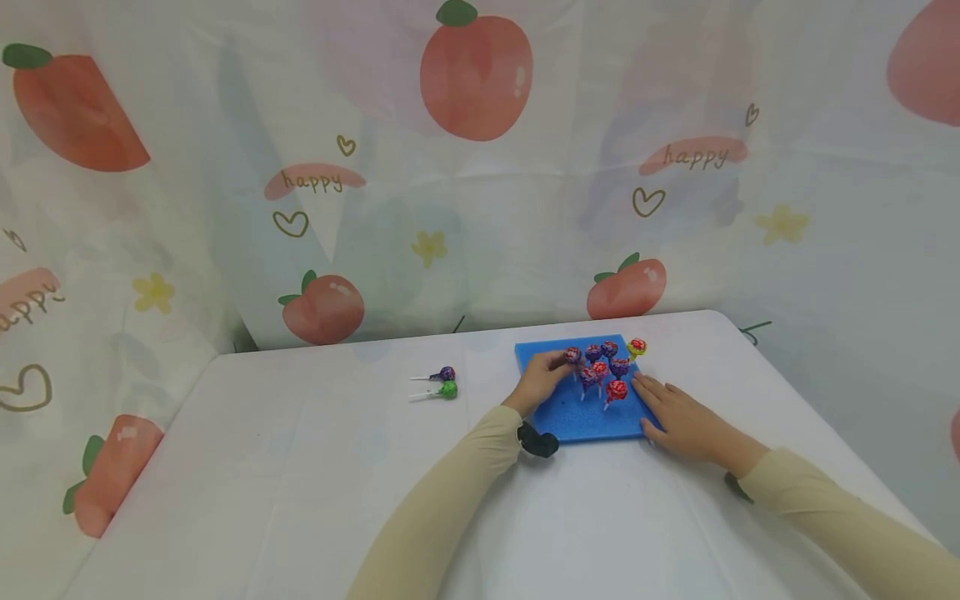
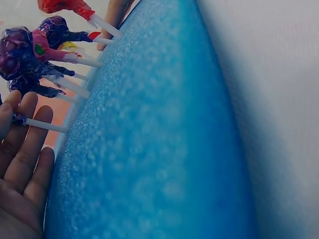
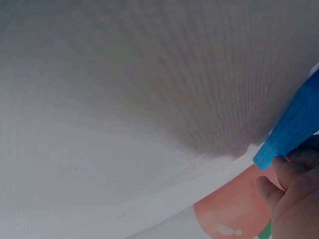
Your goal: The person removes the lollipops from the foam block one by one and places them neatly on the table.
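Note:
Several wrapped lollipops stand by their sticks in a blue foam board [image 1: 592,425]. With thumb and fingers, my left hand [image 1: 537,382] pinches a dark-wrapped lollipop [image 1: 573,355] near the board's back left. In the left wrist view, that lollipop's white stick [image 2: 47,125] meets the foam while my left hand [image 2: 22,169] holds it near the wrapper. A red lollipop [image 1: 617,390] stands closest to the front, and a yellow-and-red one [image 1: 637,345] at the right edge. Fairly straight, the fingers of my right hand [image 1: 684,419] rest against the board's right edge; the right wrist view shows them touching the foam [image 3: 291,127].
A purple lollipop [image 1: 447,374] and a green lollipop [image 1: 448,389] lie on the white-covered table [image 1: 300,467], left of the board, with sticks pointing left. A printed curtain [image 1: 480,217] hangs behind the table.

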The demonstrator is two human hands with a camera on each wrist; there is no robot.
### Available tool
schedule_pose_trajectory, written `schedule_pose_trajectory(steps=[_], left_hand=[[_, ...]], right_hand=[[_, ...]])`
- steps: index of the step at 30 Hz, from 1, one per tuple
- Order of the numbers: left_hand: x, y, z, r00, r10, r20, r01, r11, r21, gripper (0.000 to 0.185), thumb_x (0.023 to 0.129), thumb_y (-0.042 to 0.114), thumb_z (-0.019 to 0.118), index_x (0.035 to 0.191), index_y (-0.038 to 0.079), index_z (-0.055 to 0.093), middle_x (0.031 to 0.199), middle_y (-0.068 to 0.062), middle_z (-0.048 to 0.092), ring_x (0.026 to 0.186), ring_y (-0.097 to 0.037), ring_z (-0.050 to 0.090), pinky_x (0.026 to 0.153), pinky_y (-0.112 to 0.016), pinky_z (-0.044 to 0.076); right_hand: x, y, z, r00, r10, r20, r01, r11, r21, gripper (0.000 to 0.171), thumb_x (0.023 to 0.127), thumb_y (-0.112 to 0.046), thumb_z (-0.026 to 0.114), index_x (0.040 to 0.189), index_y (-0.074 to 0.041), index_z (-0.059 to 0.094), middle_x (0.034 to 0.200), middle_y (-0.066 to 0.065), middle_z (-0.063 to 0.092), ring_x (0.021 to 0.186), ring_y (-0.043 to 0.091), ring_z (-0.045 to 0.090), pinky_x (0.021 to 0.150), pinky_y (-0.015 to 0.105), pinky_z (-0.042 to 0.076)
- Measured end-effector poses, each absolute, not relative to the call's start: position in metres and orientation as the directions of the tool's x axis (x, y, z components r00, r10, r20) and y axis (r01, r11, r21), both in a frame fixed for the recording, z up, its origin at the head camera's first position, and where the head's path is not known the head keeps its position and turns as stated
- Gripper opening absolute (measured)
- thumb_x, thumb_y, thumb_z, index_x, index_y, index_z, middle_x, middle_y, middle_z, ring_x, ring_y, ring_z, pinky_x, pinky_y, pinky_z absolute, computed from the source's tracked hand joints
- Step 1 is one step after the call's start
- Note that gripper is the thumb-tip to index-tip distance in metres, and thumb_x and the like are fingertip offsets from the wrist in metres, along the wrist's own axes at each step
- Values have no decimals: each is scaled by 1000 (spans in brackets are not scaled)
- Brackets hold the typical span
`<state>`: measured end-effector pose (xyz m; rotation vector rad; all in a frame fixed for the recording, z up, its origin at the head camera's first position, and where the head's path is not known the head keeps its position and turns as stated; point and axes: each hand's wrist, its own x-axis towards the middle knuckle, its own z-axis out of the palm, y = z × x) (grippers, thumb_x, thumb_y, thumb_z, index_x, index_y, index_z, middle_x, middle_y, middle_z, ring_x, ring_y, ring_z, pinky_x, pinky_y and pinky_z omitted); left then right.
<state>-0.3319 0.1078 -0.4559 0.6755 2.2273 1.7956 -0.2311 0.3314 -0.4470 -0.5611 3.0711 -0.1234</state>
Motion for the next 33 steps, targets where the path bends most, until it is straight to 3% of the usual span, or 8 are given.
schedule_pose_trajectory(steps=[9, 18, 27, 33], left_hand=[[-332, 106, -457, -877, 468, 107, 131, 20, 991, 27, 97, 3, 46, 119, -7, 58, 118, -22, 64, 113, -26, 62, 94, -29, 50], [-333, 103, -455, -890, 446, 100, 108, -7, 994, 26, 99, 6, 43, 115, -7, 59, 115, -22, 64, 110, -25, 63, 94, -30, 51], [-332, 90, -449, -887, 445, 126, 159, 37, 987, 25, 99, 8, 44, 115, -3, 60, 112, -20, 66, 107, -24, 65, 91, -28, 52], [-331, 76, -441, -865, 477, 158, 188, 17, 982, 28, 98, 8, 47, 119, -5, 59, 115, -23, 65, 107, -31, 65, 89, -30, 53]], right_hand=[[-232, 332, -448, -934, -356, 1, -356, 932, -70, 68, 91, -31, 55, 140, 10, 31, 147, 28, 30, 135, 46, 29, 109, 60, 26], [-232, 332, -449, -934, -357, 2, -356, 932, -66, 68, 91, -31, 55, 140, 9, 31, 148, 28, 30, 135, 46, 29, 108, 60, 27], [-233, 332, -450, -937, -349, 3, -349, 935, -59, 69, 91, -31, 56, 140, 9, 31, 148, 28, 30, 135, 46, 30, 108, 60, 28], [-233, 331, -449, -940, -342, 0, -342, 938, -62, 69, 91, -31, 56, 141, 9, 31, 148, 28, 30, 135, 46, 29, 108, 60, 27]])
